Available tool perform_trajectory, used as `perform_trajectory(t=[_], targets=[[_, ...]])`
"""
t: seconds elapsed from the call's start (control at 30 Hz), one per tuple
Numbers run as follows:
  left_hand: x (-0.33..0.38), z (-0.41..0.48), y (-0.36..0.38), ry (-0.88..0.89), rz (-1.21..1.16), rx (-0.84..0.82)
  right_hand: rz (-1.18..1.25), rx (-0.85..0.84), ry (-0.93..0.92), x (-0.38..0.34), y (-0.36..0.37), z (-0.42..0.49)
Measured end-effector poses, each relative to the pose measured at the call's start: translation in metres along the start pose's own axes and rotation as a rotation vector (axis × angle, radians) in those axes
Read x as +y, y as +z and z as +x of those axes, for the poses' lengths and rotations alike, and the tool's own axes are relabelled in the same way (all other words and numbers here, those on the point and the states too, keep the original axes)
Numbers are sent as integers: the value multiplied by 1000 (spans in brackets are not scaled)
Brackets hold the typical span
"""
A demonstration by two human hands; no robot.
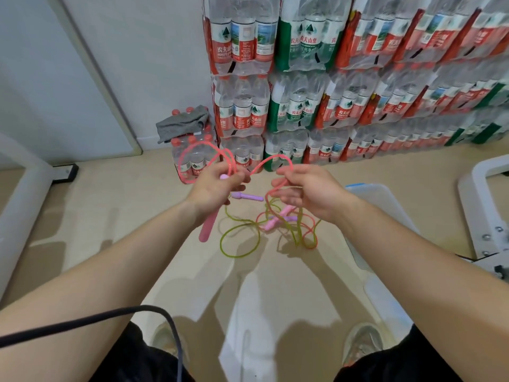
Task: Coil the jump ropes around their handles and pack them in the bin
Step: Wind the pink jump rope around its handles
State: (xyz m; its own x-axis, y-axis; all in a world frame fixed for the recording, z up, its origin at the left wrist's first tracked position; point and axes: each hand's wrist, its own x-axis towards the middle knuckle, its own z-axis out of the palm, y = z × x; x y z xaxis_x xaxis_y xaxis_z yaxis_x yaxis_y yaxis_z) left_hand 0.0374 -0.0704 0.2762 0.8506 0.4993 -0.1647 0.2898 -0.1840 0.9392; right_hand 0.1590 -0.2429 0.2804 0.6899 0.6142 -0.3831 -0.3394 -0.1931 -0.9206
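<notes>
Left hand (212,186) and right hand (308,193): curled grips.

Looking forward and down from the head through one wide-angle lens, hanging close above left hand (212,186) and right hand (311,194), taking in beige floor (124,213).

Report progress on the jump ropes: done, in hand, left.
Done: nothing; no rope shows in the bin. In hand: the left hand grips a pink handle and several pink rope loops; the right hand holds the rope. Left: its other pink handle and the green rope with purple handles lie tangled on the floor.
</notes>
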Motion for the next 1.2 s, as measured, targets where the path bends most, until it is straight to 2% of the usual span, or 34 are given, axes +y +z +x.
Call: perform_trajectory(t=[0.17, 0.3, 0.4, 0.47, 0.57, 0.63, 0.67, 0.77, 0.8, 0.83, 0.9, 0.97, 1.03, 1.1, 1.2], targets=[[-2, -9, 22, 91, 27, -182, 313, -33, -65, -29, 11, -10], [4, -13, 27, 73, 16, -348, 405, 13, -128, -38, 4, -8], [9, -13, 26, 77, 46, -292, 460, 49, -147, -37, -4, -8], [16, -13, 25, 42, -36, -213, 435, 103, -127, -32, -8, -8], [30, -11, 19, -24, -263, -130, 143, 306, -25, -12, -10, -8], [38, -10, 15, -59, -418, -107, -132, 330, 23, 12, -9, -5], [42, -10, 13, -77, -478, -104, -274, 249, 33, 25, -7, -5], [48, -11, 11, -124, -601, -108, -574, -157, 71, 54, 2, -9], [48, -10, 10, -134, -635, -107, -694, -236, 85, 62, 3, -9], [46, -8, 8, -137, -656, -99, -813, -275, 101, 65, 4, -11], [43, -5, 4, -128, -650, -59, -942, -245, 103, 70, -2, -10], [38, -1, 0, -89, -546, 9, -847, -162, 146, 72, -11, -6], [30, 2, -3, -47, -350, 88, -642, -93, 199, 66, -15, -4], [21, 3, -4, -35, -170, 122, -473, -40, 183, 53, -16, -2], [7, 1, 0, -44, -44, 113, -259, -25, 128, 29, -12, -3]])
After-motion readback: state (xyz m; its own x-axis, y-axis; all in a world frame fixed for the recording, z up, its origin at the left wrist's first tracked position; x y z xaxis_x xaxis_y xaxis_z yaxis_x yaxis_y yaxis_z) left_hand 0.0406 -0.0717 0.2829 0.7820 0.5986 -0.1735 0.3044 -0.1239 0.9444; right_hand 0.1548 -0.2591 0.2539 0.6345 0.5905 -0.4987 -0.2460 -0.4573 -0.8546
